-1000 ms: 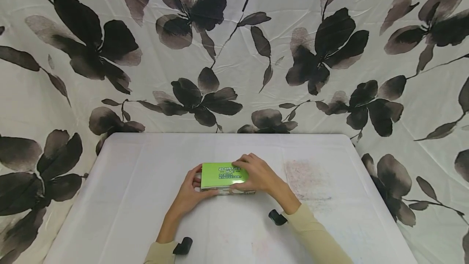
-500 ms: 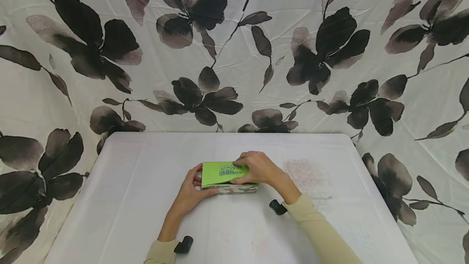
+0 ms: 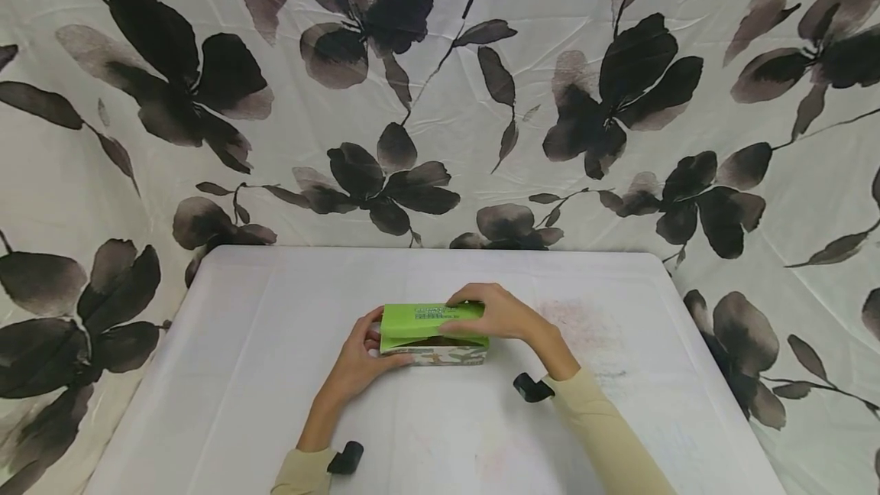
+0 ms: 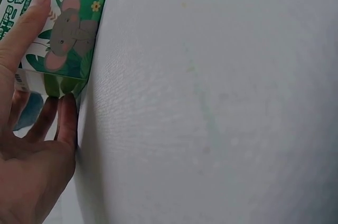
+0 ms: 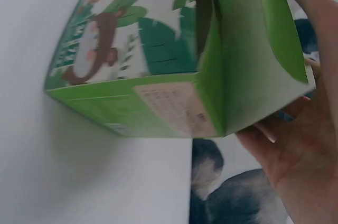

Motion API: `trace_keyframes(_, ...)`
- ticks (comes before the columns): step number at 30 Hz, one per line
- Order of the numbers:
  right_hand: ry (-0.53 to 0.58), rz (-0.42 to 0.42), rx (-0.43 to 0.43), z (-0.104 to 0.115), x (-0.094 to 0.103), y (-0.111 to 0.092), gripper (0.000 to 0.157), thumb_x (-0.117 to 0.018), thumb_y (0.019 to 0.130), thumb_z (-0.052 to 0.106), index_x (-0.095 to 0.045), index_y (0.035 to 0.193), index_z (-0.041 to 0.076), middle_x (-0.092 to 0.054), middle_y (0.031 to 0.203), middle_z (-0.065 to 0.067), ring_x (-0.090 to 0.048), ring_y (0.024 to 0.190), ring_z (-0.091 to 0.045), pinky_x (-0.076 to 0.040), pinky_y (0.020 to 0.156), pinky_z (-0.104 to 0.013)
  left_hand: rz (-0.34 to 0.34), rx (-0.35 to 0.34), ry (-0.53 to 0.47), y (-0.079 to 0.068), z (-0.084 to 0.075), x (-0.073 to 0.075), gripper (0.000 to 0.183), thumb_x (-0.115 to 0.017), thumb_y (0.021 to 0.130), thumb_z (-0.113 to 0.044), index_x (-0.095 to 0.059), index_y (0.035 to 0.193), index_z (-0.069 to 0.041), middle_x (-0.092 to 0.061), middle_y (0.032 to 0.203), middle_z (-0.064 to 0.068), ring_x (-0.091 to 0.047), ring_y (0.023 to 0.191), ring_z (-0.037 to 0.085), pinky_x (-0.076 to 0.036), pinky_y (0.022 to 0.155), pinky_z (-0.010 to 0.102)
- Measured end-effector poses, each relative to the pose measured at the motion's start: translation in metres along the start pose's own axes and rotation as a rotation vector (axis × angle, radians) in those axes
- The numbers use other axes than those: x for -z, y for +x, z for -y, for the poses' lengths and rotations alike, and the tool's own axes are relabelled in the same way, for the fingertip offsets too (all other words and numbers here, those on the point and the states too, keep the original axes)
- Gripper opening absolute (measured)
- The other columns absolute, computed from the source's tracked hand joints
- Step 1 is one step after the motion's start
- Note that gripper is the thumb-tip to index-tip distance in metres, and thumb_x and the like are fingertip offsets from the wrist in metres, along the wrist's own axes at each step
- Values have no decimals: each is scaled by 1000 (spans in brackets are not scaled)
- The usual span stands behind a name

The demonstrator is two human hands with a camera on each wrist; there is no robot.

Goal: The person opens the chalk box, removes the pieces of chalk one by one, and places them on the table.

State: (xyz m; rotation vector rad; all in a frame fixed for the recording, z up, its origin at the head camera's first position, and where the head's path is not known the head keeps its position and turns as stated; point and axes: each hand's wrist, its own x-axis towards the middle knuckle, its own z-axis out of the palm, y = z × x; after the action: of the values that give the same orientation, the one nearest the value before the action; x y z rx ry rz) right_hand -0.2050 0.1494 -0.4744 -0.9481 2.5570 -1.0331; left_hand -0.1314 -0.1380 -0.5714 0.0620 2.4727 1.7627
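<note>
A small cardboard box (image 3: 450, 357) with a bright green lid (image 3: 407, 321) sits near the middle of the table. Elephant and leaf pictures cover its front, seen closely in the left wrist view. My left hand (image 3: 357, 365) grips the left end, thumb along the front face and fingers curled at the end panel. At the right, my right hand (image 3: 510, 318) holds the lid between thumb and fingers, its front edge raised from the box. The right wrist view shows the lid flap (image 5: 259, 49) tilted up, with a dark gap along the box's top. The contents are hidden.
A white-covered table (image 3: 275, 312) bears faint reddish and bluish stains (image 3: 577, 331) at the right. Behind it hangs a floral cloth (image 3: 440, 98). Black wrist cameras are strapped at the left sleeve (image 3: 302, 472) and the right sleeve (image 3: 598, 426).
The lid's front edge has lifted off the box and tilted back, opening a gap at the front. My right hand rose slightly with it; my left hand stayed at the left end.
</note>
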Motion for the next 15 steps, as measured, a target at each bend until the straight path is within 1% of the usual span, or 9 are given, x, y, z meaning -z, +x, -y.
trace_keyframes(3,138,-62,-20,-12,-1,-10,34,-65,102,37,-73,124,13,-71,123,0,-64,117,-19,-50,103,-43,2,-7,-2,0,0,0,107,-97,72,-32,-35,158,-19,-50,132,5,-55,99,21,-48,80,26)
trace_keyframes(6,259,-155,-47,-26,-4,-21,31,-55,108,27,-70,129,9,-70,127,-5,-63,122,-23,-49,107,-42,6,-14,-8,0,0,-1,107,-97,71,-32,-36,158,-19,-48,135,4,-54,100,21,-49,81,26)
trace_keyframes(8,327,-205,-45,-34,-7,-28,29,-54,109,19,-68,130,5,-69,128,-9,-62,124,-27,-48,107,-40,7,-11,-14,0,0,-1,107,-97,71,-32,-36,157,-20,-48,134,4,-54,100,21,-48,81,26)
trace_keyframes(10,380,-237,-25,-42,-10,-33,27,-56,107,11,-67,130,1,-68,129,-14,-61,125,-31,-48,107,-37,8,-5,-17,0,0,0,107,-98,70,-31,-37,157,-22,-48,134,3,-55,101,21,-48,81,27)
trace_keyframes(13,459,-257,14,-48,-14,-38,26,-60,102,-1,-65,128,-4,-65,128,-21,-59,125,-38,-49,105,-34,13,1,-24,0,0,1,107,-98,70,-30,-36,157,-22,-48,135,3,-55,101,21,-48,82,27)
trace_keyframes(15,510,-266,29,-50,-16,-39,27,-63,99,-4,-65,126,-7,-64,128,-24,-59,125,-41,-49,105,-33,17,2,-26,0,1,2,107,-98,70,-29,-35,158,-22,-48,134,4,-54,102,21,-48,83,27)
